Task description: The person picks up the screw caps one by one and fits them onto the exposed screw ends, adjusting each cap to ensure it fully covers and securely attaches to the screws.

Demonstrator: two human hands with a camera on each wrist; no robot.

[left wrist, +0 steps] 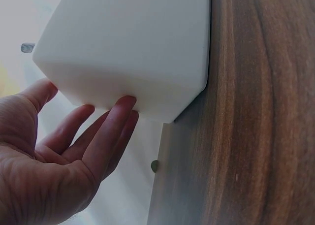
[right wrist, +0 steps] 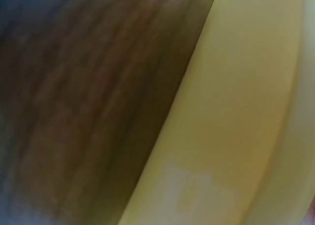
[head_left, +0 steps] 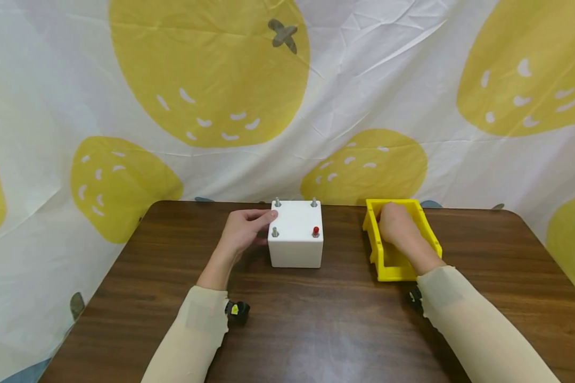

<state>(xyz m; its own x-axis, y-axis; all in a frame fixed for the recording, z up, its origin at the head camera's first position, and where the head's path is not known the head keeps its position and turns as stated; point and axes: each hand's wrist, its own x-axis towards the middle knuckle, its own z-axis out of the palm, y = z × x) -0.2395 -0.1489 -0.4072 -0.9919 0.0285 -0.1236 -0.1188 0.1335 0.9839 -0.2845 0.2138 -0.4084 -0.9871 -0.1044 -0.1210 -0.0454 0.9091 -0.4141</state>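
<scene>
Four studs [head_left: 275, 232] crown one stiff white box [head_left: 295, 254]

The box sits near the far edge of the desk [head_left: 306, 319], with the yellow bin [head_left: 397, 274] to its right, well apart. The person's left hand [head_left: 241, 230] is loosely spread, its thumb at the top edge and its fingertips touching the left side; it steadies the box rather than wrapping round it. The right hand [head_left: 399, 222] reaches into the bin. Its fingers are hidden there, so whether they hold anything cannot be told.

The box looks like hard, smooth plastic: rigid, hardly fragile and perhaps a little slippery under dry fingertips. Its weight cannot be seen; if hollow, it would be light and might skid or twist when pushed, so a bracing hand makes sense. The flat sides, low down, seem the best hold, clear of the studs. These look like threaded metal, hard and slim. The red cap [head_left: 315, 230] on the near right stud is small and would suit a thumb-and-finger pinch round its sides.
</scene>
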